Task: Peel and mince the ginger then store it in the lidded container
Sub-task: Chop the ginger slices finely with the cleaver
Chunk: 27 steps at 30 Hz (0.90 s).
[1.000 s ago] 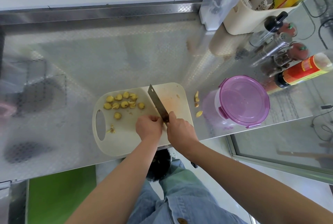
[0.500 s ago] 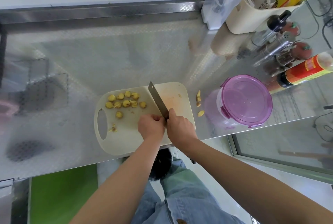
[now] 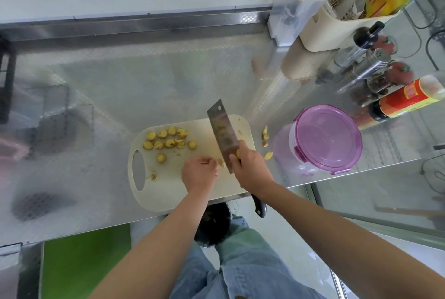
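A cream cutting board [image 3: 168, 192] lies at the front edge of the steel counter. Several yellow ginger slices [image 3: 168, 141] are scattered on its far left part. My right hand [image 3: 250, 168] grips a cleaver [image 3: 222, 133] whose blade is tilted up over the board's right side, its black handle end sticking out below my wrist. My left hand [image 3: 198, 172] rests on the board just left of the blade, fingers curled around a small piece of ginger [image 3: 221, 162]. The round container with a purple lid [image 3: 327, 138] stands closed to the right of the board.
Ginger peel scraps [image 3: 266, 141] lie on the counter [image 3: 120, 86] between board and container. Sauce bottles [image 3: 407, 101], shakers [image 3: 366, 70] and a cream basket [image 3: 337, 24] of packets crowd the back right. The counter's front edge runs just beneath the board.
The cleaver has lifted and tilted so its flat side shows, and it has shifted slightly right. My left hand stays by the small ginger piece.
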Available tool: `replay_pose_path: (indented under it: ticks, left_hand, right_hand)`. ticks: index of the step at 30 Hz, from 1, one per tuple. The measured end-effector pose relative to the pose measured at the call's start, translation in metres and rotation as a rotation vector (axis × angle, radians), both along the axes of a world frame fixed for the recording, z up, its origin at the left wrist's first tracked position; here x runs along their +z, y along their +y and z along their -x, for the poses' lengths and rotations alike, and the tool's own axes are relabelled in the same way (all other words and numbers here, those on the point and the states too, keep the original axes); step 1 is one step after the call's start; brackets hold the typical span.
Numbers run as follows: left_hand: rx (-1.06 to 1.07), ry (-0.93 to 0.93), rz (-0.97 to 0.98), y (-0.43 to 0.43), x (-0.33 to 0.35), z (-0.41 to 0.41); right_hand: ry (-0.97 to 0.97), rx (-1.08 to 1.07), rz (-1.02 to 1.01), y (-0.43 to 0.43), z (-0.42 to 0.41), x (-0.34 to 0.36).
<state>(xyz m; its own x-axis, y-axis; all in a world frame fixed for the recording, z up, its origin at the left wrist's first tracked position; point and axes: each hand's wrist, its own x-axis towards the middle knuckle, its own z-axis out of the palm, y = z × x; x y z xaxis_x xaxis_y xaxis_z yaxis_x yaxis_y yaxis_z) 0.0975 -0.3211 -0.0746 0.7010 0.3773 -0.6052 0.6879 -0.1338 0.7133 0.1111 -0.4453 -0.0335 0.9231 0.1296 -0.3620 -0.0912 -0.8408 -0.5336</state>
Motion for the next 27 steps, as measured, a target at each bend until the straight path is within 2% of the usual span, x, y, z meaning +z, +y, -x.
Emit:
replay_pose_path:
  ticks: [3,11,15,20,27]
  left_hand:
    - [-0.007,-0.02,-0.053,0.008,-0.003,0.002]
    - [-0.143,-0.147,-0.525,0.038,0.018,-0.005]
    - [-0.301,-0.209,-0.702,0.051,0.022,-0.024]
    - [-0.543,-0.157,-0.858,0.059,0.021,-0.041]
    - [-0.745,-0.13,-0.982,0.059,0.017,-0.044]
  right_hand:
    - [0.045,0.04,0.01,0.01,0.012,-0.006]
    - [0.035,-0.102,0.038,-0.002,0.006,-0.007]
    - [0.034,-0.058,-0.006,0.004,0.002,-0.002]
    - [0.064,-0.063,-0.021,0.01,-0.001,-0.003]
    - [0.083,-0.058,-0.023,0.007,-0.009,-0.001]
